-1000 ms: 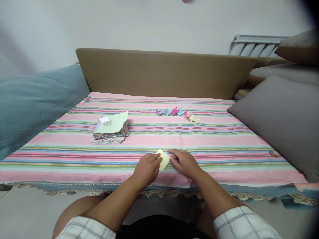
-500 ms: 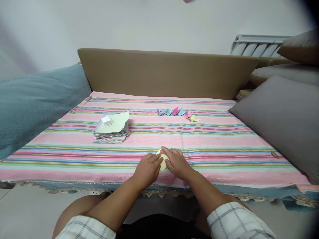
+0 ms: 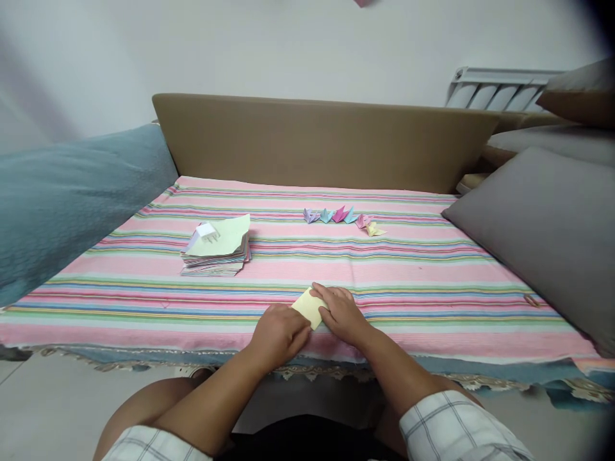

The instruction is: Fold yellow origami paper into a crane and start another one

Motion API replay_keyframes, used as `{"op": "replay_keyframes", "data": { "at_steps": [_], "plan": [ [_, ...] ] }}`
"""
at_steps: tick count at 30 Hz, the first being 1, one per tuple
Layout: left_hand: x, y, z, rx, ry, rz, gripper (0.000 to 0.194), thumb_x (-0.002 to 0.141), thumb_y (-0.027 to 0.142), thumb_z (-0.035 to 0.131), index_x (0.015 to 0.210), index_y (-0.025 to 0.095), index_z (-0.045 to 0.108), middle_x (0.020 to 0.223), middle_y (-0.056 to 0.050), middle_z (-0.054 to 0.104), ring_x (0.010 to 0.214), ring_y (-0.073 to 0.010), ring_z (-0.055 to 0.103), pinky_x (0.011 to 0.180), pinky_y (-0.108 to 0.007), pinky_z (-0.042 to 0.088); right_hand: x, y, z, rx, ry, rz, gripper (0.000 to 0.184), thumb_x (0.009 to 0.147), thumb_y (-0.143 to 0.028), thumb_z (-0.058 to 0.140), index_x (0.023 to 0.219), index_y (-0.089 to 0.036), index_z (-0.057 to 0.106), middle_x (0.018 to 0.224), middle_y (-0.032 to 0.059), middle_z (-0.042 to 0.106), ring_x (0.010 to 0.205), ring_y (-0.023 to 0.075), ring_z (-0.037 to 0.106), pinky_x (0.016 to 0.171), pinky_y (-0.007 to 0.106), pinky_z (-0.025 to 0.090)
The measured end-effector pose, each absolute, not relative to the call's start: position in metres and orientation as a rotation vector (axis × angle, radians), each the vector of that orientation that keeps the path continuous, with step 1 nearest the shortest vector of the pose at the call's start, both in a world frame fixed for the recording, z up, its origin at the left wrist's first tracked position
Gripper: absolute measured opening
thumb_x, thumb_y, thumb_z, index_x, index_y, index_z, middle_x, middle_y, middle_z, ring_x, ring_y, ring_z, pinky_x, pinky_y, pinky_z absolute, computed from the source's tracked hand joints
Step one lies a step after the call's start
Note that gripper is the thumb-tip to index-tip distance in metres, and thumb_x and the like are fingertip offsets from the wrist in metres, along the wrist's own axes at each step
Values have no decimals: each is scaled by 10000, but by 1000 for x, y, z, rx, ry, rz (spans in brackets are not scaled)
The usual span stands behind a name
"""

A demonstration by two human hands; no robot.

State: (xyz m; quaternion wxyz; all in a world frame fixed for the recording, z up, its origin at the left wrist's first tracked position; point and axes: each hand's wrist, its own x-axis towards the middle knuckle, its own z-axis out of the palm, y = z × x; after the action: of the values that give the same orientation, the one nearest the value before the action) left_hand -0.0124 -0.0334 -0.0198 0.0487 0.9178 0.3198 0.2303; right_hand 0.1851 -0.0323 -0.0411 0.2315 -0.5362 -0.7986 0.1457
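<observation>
A small pale yellow paper [image 3: 308, 307] lies folded on the striped cloth [image 3: 413, 282] near its front edge. My left hand [image 3: 279, 334] rests on the paper's near left side with its fingers curled over it. My right hand [image 3: 339, 312] presses down on the right part of the paper, fingers together and flat. Both hands touch each other's fingertips over the sheet.
A stack of coloured paper sheets [image 3: 217, 254] with a small white folded piece [image 3: 205, 231] on top sits at the left. A row of several folded paper shapes [image 3: 339, 217] lies further back. Grey cushions [image 3: 542, 224] at right, teal blanket [image 3: 67, 198] at left, tan headboard [image 3: 317, 137] behind.
My left hand has slid back toward me, so more of the yellow paper's left part shows. My right hand stays pressed on the paper.
</observation>
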Motion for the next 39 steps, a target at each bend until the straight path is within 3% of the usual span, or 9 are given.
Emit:
{"op": "replay_keyframes", "data": {
  "at_steps": [6, 11, 20, 31, 36, 39],
  "plan": [
    [-5, -18, -35, 2780, 1184, 733, 335, 884, 325, 452, 1180, 219, 568, 1221, -71, 590, 1119, -244, 504, 942, -446, 382, 185, -32, -43, -1471, -2183, 398, 559, 824, -176, 416, 1374, -204, 322, 1238, 53, 578, 1131, 225, 457, 996, 427, 257],
    [-2, -20, -44, 2873, 1182, 514, 537, 816, 498, 527, 1278, 227, 488, 1324, -95, 500, 1248, -298, 390, 1033, -515, 267, 185, -33, -41, -1486, -2205, 364, 570, 833, -184, 418, 1389, -200, 293, 1248, 53, 572, 1138, 212, 460, 1003, 421, 272],
    [-13, -24, -43, 2883, 1126, 396, 656, 760, 549, 578, 1334, 286, 403, 1412, -80, 392, 1300, -306, 320, 1050, -523, 215, 187, -32, -38, -1453, -2171, 435, 549, 824, -200, 455, 1361, -185, 344, 1221, 60, 590, 1115, 221, 472, 990, 421, 293],
    [-11, -23, -41, 2855, 1163, 367, 650, 742, 511, 621, 1319, 286, 422, 1417, -79, 386, 1293, -315, 333, 1046, -532, 224, 210, -35, -34, -1457, -2060, 443, 458, 752, -225, 578, 1205, -195, 519, 981, 30, 674, 963, 199, 539, 856, 333, 424],
    [-10, -23, -41, 2848, 1169, 347, 638, 745, 517, 614, 1312, 287, 432, 1418, -72, 386, 1296, -319, 331, 1047, -536, 225, 215, -35, -35, -1494, -2025, 398, 314, 800, -210, 491, 1100, -192, 583, 786, 20, 665, 804, 189, 571, 732, 310, 451],
    [-10, -22, -41, 2835, 1181, 329, 635, 747, 527, 605, 1311, 289, 434, 1422, -64, 380, 1300, -316, 324, 1052, -533, 218, 213, -36, -37, -1466, -1923, 310, 279, 832, -214, 442, 1066, -181, 591, 864, 53, 664, 835, 200, 576, 733, 322, 458]
  ]
}}
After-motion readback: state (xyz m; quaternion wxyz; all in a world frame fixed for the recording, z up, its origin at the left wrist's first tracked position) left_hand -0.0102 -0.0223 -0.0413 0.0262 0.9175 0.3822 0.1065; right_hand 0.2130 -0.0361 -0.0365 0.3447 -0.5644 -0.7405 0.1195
